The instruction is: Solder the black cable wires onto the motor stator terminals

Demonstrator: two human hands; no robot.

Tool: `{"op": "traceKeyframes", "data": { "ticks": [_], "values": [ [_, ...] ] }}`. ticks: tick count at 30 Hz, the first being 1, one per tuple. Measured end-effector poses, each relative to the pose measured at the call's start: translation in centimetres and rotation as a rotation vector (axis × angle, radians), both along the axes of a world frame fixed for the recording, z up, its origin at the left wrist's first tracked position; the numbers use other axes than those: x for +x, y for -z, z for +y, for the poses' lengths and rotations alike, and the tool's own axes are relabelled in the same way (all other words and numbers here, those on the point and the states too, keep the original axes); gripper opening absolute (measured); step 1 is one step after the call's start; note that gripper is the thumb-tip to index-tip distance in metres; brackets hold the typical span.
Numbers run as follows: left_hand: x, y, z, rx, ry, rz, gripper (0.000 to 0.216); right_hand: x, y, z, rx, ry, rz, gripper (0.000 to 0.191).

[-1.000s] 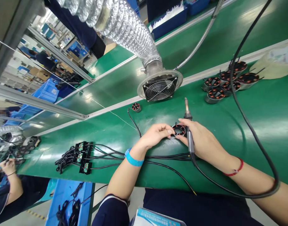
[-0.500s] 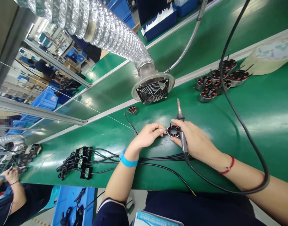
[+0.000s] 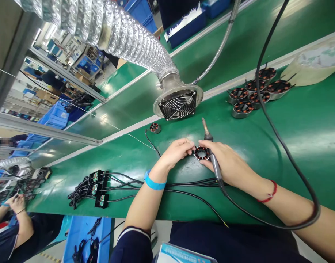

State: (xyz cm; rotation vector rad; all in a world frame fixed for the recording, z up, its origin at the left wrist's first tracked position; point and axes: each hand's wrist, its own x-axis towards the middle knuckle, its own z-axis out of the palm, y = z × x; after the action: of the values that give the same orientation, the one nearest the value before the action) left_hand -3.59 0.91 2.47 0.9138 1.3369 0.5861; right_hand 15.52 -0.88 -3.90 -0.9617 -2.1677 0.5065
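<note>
Between my hands, just above the green bench, is a round motor stator with a metal rim and copper windings. My right hand is closed, holding the rim between thumb and finger while a soldering iron lies against the same hand. The iron's tip points away from me, clear of the stator. On the stator's left edge, my left hand pinches a short dark lead, partly hidden by the fingertips. Another stator with a black cable sits farther back on the left.
Several stators are grouped at the back right beside a wide tape roll. A fume-extractor fan hangs ahead. Black cables with circuit boards lie left. The iron's cord loops over my right arm. A co-worker's hands are far left.
My left hand has shifted slightly up and right, its fingertips now on the dark lead at the stator's edge. The soldering iron's tip has tilted a little to the left.
</note>
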Motion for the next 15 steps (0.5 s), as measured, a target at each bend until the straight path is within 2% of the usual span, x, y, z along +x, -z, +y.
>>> {"op": "traceKeyframes", "data": {
  "ticks": [3,6,10,12,15],
  "values": [
    [-0.3,0.3,-0.3,-0.053,-0.020,-0.093,0.018,0.0,0.0,0.0,-0.011,-0.009,-0.017,0.042],
    [-0.3,0.9,-0.3,-0.020,-0.034,-0.140,0.022,-0.1,-0.1,0.1,-0.002,-0.027,-0.049,0.042],
    [0.0,1.0,-1.2,0.076,-0.021,0.020,0.014,0.5,0.0,0.7,-0.017,-0.019,-0.057,0.041],
    [0.3,0.5,-2.5,0.153,0.081,0.211,0.010,1.0,-0.1,1.1,-0.037,0.012,-0.035,0.045],
    [1.2,-0.2,-5.1,0.236,0.435,0.499,0.009,1.8,-0.5,1.5,-0.041,0.039,0.025,0.052]
  ]
}}
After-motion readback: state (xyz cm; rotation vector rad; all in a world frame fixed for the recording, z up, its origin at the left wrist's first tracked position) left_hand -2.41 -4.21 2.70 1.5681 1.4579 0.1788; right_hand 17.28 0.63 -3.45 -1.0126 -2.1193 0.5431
